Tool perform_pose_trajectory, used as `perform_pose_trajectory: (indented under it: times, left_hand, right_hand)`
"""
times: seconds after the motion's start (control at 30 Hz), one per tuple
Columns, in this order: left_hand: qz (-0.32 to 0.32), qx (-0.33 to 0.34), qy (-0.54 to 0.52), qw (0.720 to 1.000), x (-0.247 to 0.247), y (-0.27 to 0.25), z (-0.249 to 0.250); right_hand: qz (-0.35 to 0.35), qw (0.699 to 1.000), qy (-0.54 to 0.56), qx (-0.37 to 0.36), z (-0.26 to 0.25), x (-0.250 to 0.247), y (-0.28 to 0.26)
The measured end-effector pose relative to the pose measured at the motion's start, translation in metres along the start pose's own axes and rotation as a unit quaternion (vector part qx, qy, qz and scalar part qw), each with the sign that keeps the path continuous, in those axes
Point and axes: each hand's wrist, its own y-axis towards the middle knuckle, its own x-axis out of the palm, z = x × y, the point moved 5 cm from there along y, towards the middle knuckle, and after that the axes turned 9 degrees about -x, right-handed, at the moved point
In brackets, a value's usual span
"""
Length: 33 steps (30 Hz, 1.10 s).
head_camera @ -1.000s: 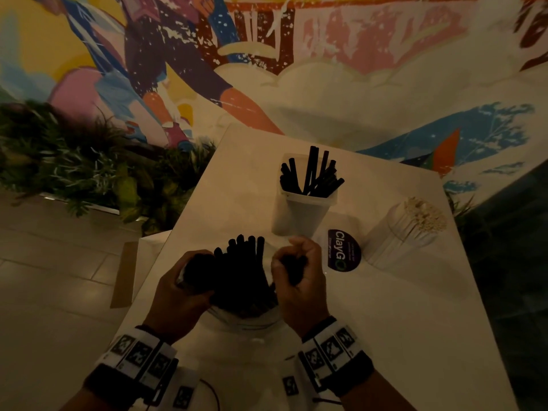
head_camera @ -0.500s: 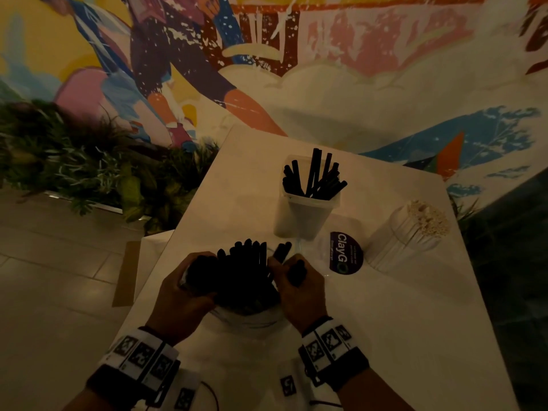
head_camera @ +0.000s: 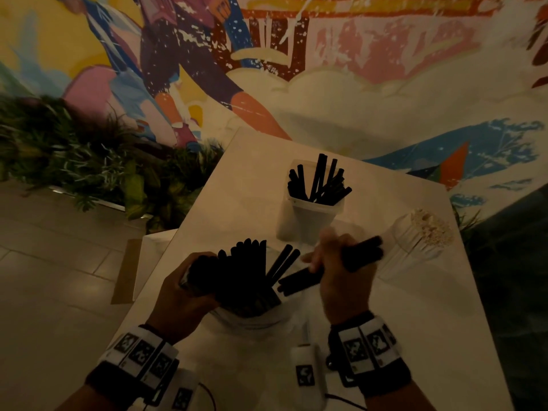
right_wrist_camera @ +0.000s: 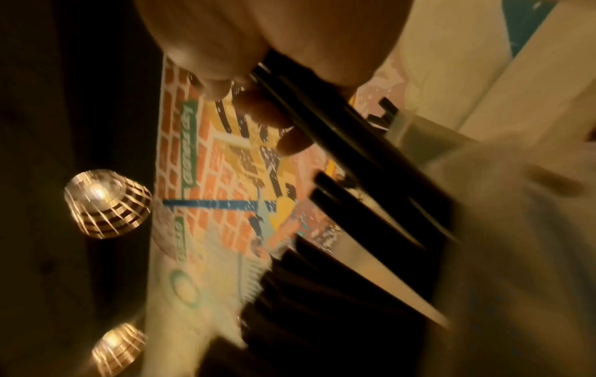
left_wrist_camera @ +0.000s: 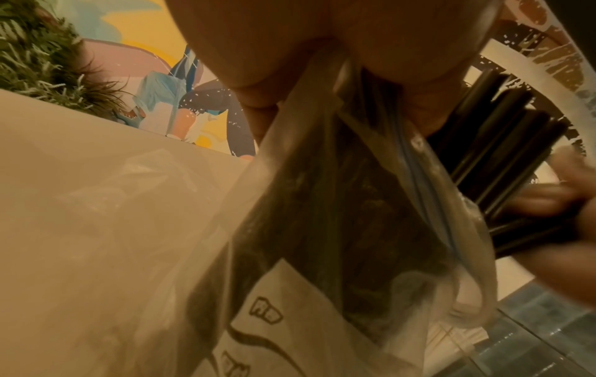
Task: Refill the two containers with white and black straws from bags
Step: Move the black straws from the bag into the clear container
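Note:
A clear plastic bag [head_camera: 252, 318] full of black straws [head_camera: 240, 274] stands at the near middle of the white table [head_camera: 415, 336]. My left hand [head_camera: 189, 292] grips the bag's left side; in the left wrist view the fingers [left_wrist_camera: 267, 84] pinch the bag [left_wrist_camera: 322, 229]. My right hand [head_camera: 341, 274] holds a small bunch of black straws [head_camera: 360, 253] lifted out to the right, blurred. In the right wrist view the fingers [right_wrist_camera: 258, 107] curl round those straws [right_wrist_camera: 322, 127]. Further back stands a white container [head_camera: 311, 221] with some black straws. A clear container packed with white straws [head_camera: 427, 232] sits at the right.
A colourful mural wall rises behind the table. Green plants [head_camera: 89, 161] line the floor at the left. A cardboard piece [head_camera: 127, 271] lies on the tiled floor beside the table's left edge. Dark floor lies to the right.
My right hand has drawn a bunch of black straws out of the bag and moved it up and to the right. My left hand keeps its grip on the bag.

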Motion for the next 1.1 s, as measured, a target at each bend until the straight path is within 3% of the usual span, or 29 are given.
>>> perform_pose_trajectory:
  times: [0.23, 0.43, 0.57, 0.7, 0.83, 0.93, 1.03, 1.1]
  left_hand:
    - [0.006, -0.001, 0.004, 1.000, 0.002, -0.001, 0.002]
    - [0.008, 0.007, -0.003, 1.000, 0.002, -0.003, 0.004]
    - [0.019, 0.002, 0.002, 1.000, 0.001, -0.003, 0.003]
    - [0.010, -0.003, 0.012, 1.000, 0.002, -0.001, 0.002]
    - [0.017, -0.009, 0.007, 1.000, 0.000, -0.001, -0.001]
    - [0.016, -0.008, 0.001, 1.000, 0.001, 0.000, 0.000]
    - [0.016, -0.013, -0.004, 1.000, -0.001, 0.000, -0.002]
    - [0.014, -0.012, 0.000, 1.000, -0.001, 0.000, -0.001]
  right_hand:
    - [0.037, 0.982, 0.141, -0.117, -0.091, -0.003, 0.066]
    - [0.095, 0.966, 0.157, -0.181, -0.104, -0.004, 0.121]
    - [0.128, 0.974, 0.115, -0.148, -0.065, 0.002, 0.142]
    - [0.110, 0.992, -0.037, -0.040, -0.003, 0.009, 0.147]
    - [0.087, 0.981, -0.170, 0.028, 0.030, 0.002, 0.158]
    - [0.054, 0.952, -0.297, 0.045, 0.039, -0.004, 0.168]
    - [-0.033, 0.872, -0.484, 0.067, 0.052, -0.009, 0.168]
    - [-0.101, 0.822, -0.551, 0.097, 0.065, -0.013, 0.161]
